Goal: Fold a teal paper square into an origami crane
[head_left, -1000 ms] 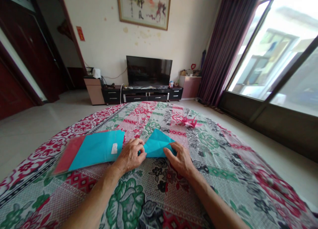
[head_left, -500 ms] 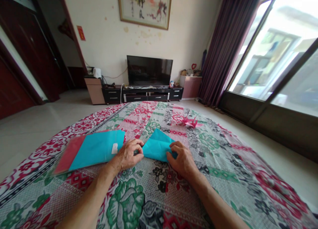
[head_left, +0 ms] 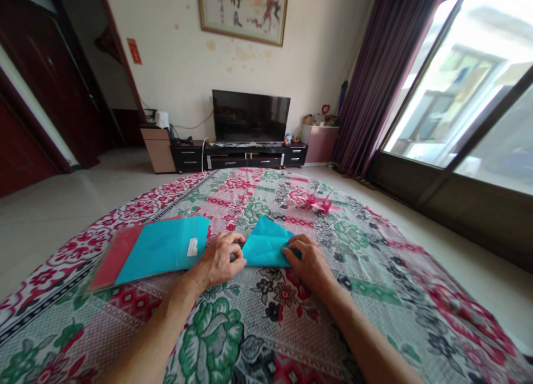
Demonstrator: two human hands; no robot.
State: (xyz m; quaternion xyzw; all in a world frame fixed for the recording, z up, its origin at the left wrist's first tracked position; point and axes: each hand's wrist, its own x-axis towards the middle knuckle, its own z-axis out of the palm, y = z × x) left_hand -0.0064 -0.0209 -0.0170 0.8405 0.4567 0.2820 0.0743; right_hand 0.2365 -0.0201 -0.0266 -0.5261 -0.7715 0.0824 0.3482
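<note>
Left hand narrow, thumb and curled forefinger pinching the left corner of the bright blue folded paper triangle; right hand also narrow, thumb in front and fingers behind its right corner. Triangle sits between the two hands, peak pointing away from the person, long edge toward them, faint creases across the face. Its underside is hidden, can't tell if it touches the round tabletop under the red, green and grey floral tablecloth. Left of the left hand: flat clear plastic packet with blue and red paper sheets, small white label near the right end; can't tell if the hand touches it. Pink folded-paper figures sit beyond the right hand, well apart from the triangle. Black flat-screen TV stands behind on a low black cabinet
</note>
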